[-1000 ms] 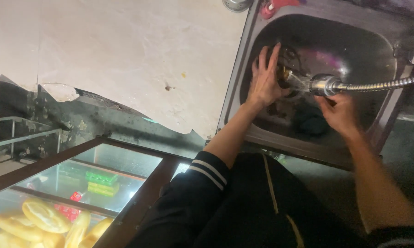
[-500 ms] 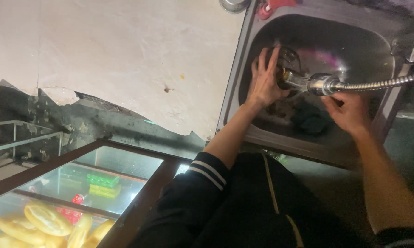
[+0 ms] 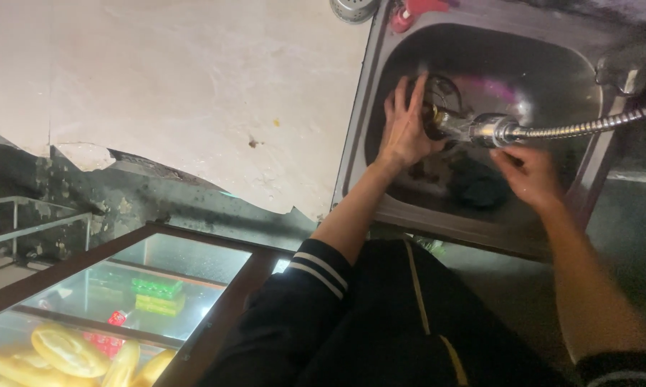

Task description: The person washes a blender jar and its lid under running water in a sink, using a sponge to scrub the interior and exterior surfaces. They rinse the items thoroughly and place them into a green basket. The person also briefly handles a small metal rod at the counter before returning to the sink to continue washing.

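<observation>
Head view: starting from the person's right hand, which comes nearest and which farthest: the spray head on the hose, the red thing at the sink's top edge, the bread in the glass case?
From the right hand:
1. Spray head, just above the fingers, over the sink.
2. Red thing, on the sink's upper rim, further left.
3. Bread, in the glass case at bottom left, far the farthest.

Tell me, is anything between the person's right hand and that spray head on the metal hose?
Nothing visible. The right hand sits just below the spray head with only open space between them; the left hand is on its far side, over the sink.
</observation>
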